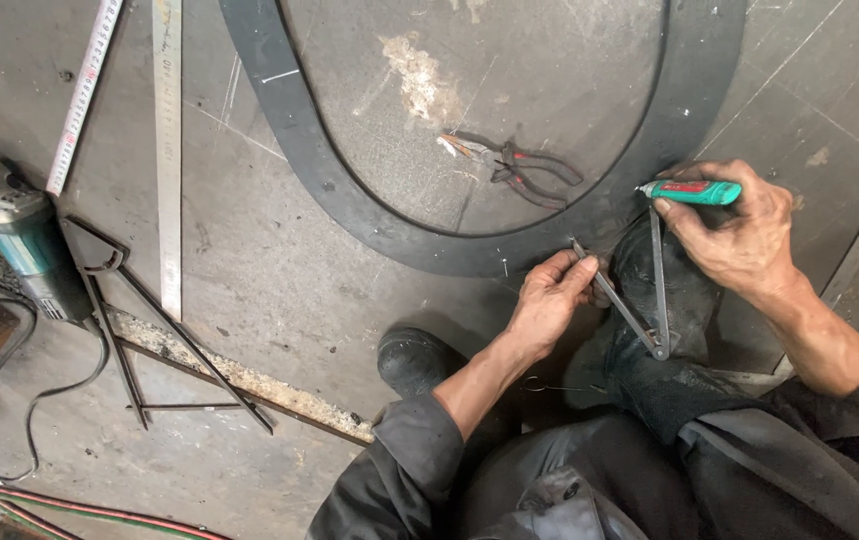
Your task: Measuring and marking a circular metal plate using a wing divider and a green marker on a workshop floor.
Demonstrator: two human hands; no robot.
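A person crouched on a steel floor [249, 250] steadies metal dividers [639, 300] with the left hand [549, 300] while the right hand [734, 230] grips a green marker [694, 192] at the black curved band's [349, 200] edge, marking apparently underway, no finished line discernible.

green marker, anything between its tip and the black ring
Nothing visible. The right hand holds the green marker with its tip right at the black ring, beside one leg of the metal divider. The left hand grips the other leg.
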